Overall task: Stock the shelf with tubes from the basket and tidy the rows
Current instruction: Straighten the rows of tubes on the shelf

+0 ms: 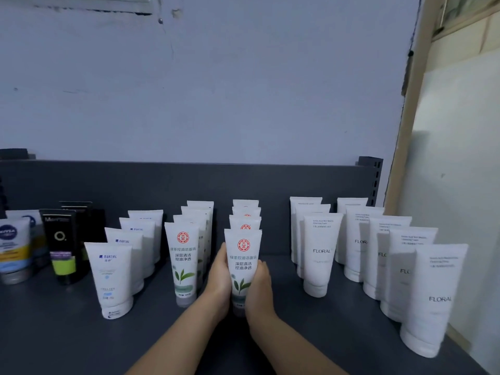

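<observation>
A white green-tea tube [243, 255] with a red round logo stands cap-down at the front of its row on the dark shelf [67, 334]. My left hand [219, 280] wraps its left side and my right hand [259, 288] wraps its right side, so both grip the lower half. Three more tubes of the same kind line up behind it. A second row of the same tubes [182, 261] stands just to the left. No basket is in view.
White Manting tubes [111, 277] form a row at the left, with black tubes [61, 244] and Nivea tubes [12, 247] beyond. Floral tubes [320, 253] and a longer Floral row [435, 296] stand at the right, near the shelf's right edge and a wall.
</observation>
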